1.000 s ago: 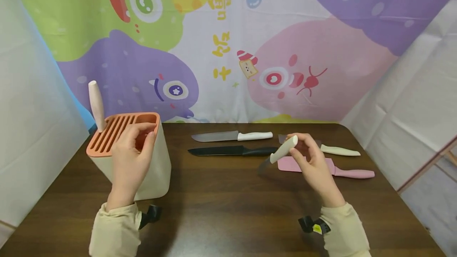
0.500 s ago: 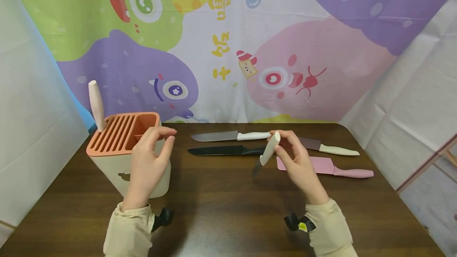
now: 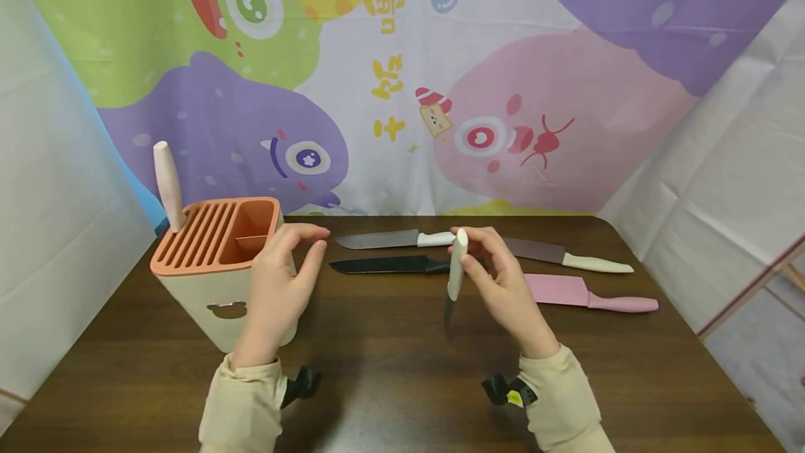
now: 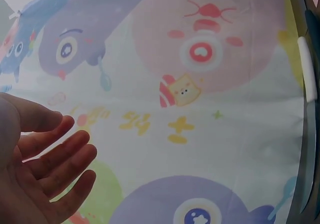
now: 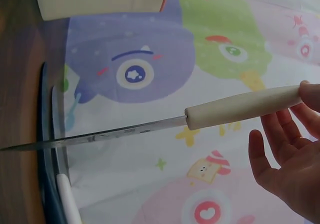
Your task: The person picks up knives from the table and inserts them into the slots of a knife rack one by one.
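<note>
The right grip [image 3: 508, 292] is pinching a knife [image 3: 455, 278] by its handle's end, blade hanging below; so high a hold could be leaving it swinging toward the left grip [image 3: 279, 292], hovering unladen beside the knife block [image 3: 201, 292].

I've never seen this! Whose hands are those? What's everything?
Those are a person's left hand and right hand. The wide picture comes from a head camera; the others, from a camera on each wrist. The right hand holds a slim grey knife with a cream handle, blade down. The left hand holds nothing, near a cream block with a slotted orange top; a pale handle stands in it. On the brown table lie a grey knife with a white handle, a black knife, a pink cleaver and a dark knife with a cream handle.
</note>
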Demonstrator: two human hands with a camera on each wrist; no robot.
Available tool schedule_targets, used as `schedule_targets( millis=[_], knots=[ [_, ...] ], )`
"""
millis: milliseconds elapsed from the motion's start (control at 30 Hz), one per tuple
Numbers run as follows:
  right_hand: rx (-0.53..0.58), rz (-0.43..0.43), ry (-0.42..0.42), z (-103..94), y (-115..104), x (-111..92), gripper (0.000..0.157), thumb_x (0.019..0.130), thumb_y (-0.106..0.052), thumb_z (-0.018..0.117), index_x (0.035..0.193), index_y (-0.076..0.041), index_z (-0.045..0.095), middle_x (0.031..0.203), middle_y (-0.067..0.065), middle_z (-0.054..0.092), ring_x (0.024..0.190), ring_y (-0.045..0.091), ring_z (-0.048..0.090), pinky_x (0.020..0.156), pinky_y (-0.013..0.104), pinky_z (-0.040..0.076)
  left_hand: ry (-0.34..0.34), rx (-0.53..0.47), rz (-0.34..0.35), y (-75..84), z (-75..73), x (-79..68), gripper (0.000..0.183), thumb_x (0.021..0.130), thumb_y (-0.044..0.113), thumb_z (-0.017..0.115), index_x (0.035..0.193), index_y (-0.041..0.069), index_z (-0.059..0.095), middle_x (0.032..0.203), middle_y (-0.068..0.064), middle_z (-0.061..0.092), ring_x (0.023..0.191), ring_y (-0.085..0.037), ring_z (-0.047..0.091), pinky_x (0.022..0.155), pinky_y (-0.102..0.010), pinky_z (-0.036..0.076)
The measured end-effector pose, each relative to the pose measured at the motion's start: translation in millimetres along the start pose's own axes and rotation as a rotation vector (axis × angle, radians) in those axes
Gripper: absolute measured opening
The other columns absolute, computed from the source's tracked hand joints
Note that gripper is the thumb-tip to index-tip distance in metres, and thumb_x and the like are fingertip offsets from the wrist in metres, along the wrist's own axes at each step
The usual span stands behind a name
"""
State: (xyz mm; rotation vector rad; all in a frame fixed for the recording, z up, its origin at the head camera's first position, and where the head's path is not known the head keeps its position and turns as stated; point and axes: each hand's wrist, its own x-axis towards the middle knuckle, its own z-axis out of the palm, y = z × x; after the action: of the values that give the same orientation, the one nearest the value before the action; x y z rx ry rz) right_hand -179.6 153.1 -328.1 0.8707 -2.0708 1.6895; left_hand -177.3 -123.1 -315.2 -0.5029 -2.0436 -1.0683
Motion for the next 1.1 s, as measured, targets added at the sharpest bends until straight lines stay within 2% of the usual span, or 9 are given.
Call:
schedule_targets(
  millis=[133, 367, 533, 800, 1100],
  knots=[
    [-0.073, -0.018, -0.009, 7.3, 0, 4, 0.036, 0.090, 0.002, 0.049, 0.125, -0.008, 0.050, 0.104, 0.007, 0.054, 0.092, 0.017, 0.055, 0.079, 0.024, 0.047, -0.019, -0.020, 0.000, 3.6, 8.6, 0.0, 0.011, 0.084, 0.002, 0.061, 0.093, 0.006, 0.065, 0.091, -0.004, 0.064, 0.087, -0.015, 0.058, 0.078, -0.025, 0.043],
    [-0.106, -0.043, -0.011, 17.7, -4, 8, 0.037, 0.087, 0.001, 0.055, 0.123, -0.006, 0.054, 0.105, 0.005, 0.054, 0.095, 0.017, 0.056, 0.083, 0.026, 0.047, -0.066, -0.041, -0.024, 8.6, 18.5, -0.3, 0.011, 0.084, 0.005, 0.062, 0.094, 0.008, 0.066, 0.092, -0.001, 0.063, 0.089, -0.013, 0.058, 0.078, -0.023, 0.044],
    [-0.093, -0.083, 0.010, 24.7, -7, 11, 0.037, 0.084, 0.005, 0.058, 0.120, -0.003, 0.056, 0.108, 0.006, 0.054, 0.097, 0.016, 0.054, 0.085, 0.030, 0.046, -0.121, -0.077, -0.029, 11.3, 26.9, -2.1, 0.011, 0.085, 0.009, 0.062, 0.095, 0.012, 0.065, 0.093, 0.002, 0.063, 0.088, -0.009, 0.057, 0.070, -0.018, 0.043],
    [-0.086, -0.078, 0.020, 30.5, -8, 12, 0.035, 0.083, 0.004, 0.060, 0.117, 0.000, 0.056, 0.113, 0.007, 0.050, 0.095, 0.017, 0.055, 0.085, 0.031, 0.048, -0.200, -0.137, -0.006, 15.0, 41.0, -5.9, 0.013, 0.085, 0.010, 0.063, 0.097, 0.012, 0.064, 0.097, 0.003, 0.062, 0.092, -0.010, 0.058, 0.080, -0.029, 0.048],
    [-0.078, -0.080, -0.005, 33.9, -12, 14, 0.033, 0.085, -0.002, 0.060, 0.118, -0.005, 0.056, 0.111, 0.006, 0.054, 0.100, 0.017, 0.053, 0.089, 0.034, 0.045, -0.266, -0.181, 0.010, 20.5, 50.3, -6.1, 0.018, 0.084, 0.019, 0.065, 0.102, 0.016, 0.064, 0.099, 0.005, 0.063, 0.094, -0.008, 0.059, 0.080, -0.027, 0.049]
  ],
)
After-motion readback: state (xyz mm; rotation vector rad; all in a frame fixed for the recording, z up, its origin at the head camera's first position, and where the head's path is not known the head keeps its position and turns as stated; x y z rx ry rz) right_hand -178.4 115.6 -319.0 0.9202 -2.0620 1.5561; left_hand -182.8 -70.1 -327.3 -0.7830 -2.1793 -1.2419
